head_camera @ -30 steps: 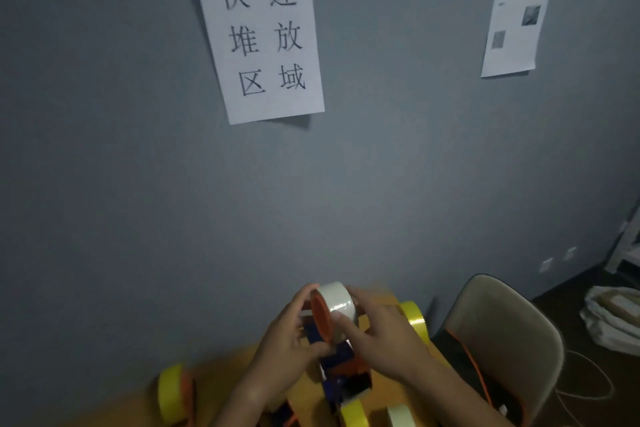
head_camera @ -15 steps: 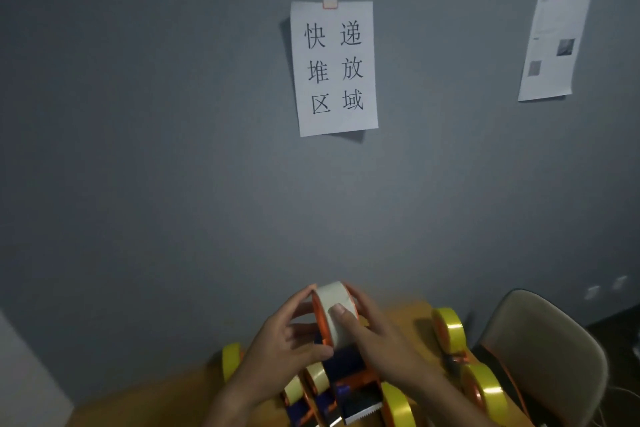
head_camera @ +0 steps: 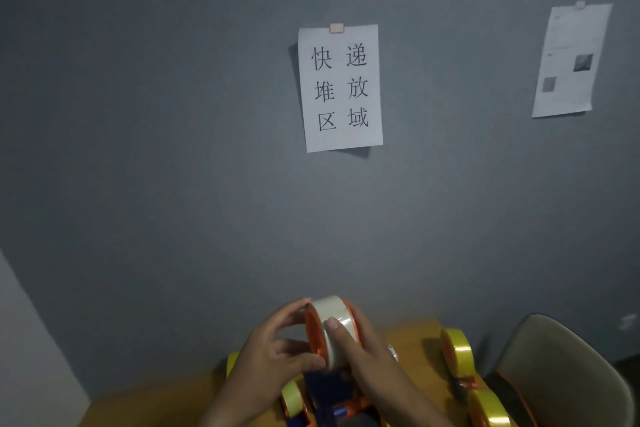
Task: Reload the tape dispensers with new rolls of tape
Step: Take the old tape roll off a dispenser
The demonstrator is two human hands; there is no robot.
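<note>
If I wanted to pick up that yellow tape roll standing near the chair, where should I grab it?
Probably across its two flat faces, coming down from above. The yellow tape roll stands on edge on the wooden table, so its rounded rim faces up and would likely slip or roll; the flat sides give fingers a steadier pinch. Its top looks free of other things.

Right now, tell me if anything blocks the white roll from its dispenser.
Nothing visible does. The white tape roll already sits on the orange hub, gripped by the left hand and right hand.
</note>
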